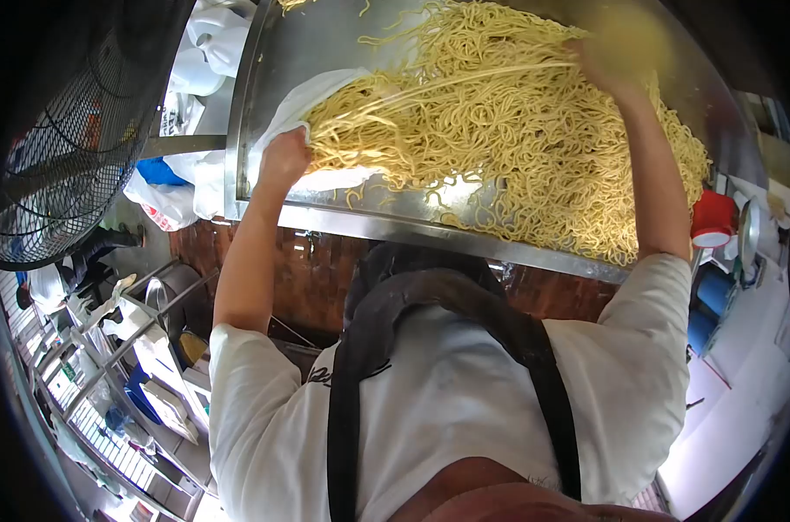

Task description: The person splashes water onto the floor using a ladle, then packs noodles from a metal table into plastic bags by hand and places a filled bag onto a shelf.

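A large heap of yellow noodles [534,130] is spread over a metal tray-like table [325,43]. At its left end a white plastic bag [312,94] lies with its mouth toward the heap and noodles inside it. My left hand [284,158] is closed on the near edge of this bag. My right hand [597,68] is at the far right side of the heap, closed on noodles. Long strands stretch from the bag's mouth across to it. A yellow blur beside my right hand hides part of its fingers.
A metal rim [430,233] runs along the table's near side. A mesh fan guard [69,148] stands at the left, near white jugs [212,56] and plastic bags [164,200]. A red container [713,217] and blue containers [706,304] are at the right.
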`<state>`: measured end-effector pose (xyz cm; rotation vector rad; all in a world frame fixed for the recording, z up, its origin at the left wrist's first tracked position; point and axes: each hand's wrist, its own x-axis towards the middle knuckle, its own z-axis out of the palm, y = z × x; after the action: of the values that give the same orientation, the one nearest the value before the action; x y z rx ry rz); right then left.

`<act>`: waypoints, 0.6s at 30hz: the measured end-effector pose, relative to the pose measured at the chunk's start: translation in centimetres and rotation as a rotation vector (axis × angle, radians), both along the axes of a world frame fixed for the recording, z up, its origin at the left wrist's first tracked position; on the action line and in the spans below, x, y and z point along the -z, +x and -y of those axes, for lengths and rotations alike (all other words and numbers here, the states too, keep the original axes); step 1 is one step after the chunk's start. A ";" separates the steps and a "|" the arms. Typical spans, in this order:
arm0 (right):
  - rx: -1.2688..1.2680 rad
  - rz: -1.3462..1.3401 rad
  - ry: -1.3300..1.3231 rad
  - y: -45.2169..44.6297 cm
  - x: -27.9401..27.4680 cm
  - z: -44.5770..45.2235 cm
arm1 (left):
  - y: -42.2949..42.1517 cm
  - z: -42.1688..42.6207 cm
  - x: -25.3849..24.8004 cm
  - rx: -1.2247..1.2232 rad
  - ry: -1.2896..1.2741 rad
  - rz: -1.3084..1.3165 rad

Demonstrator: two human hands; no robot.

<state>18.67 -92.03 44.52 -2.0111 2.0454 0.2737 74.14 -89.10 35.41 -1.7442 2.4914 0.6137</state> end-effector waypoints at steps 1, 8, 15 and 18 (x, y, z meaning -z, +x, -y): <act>0.014 0.019 -0.047 -3.4 2.6 0.6 | 0.2 0.3 0.3 -0.027 -0.018 0.058; -0.139 -0.008 -0.089 16.8 5.1 -8.4 | -0.3 -0.3 -2.9 -0.200 -0.087 -0.332; 0.147 0.775 -0.189 28.6 17.4 -9.2 | -7.3 -4.0 -15.6 -0.638 0.291 -1.254; -0.029 0.974 -0.271 29.0 11.0 -5.0 | -9.9 -6.0 -19.9 -0.460 0.312 -1.325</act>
<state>47.69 -87.00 33.50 -1.7502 1.4451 -0.8541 64.25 -83.12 55.33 -2.1043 2.1061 2.7303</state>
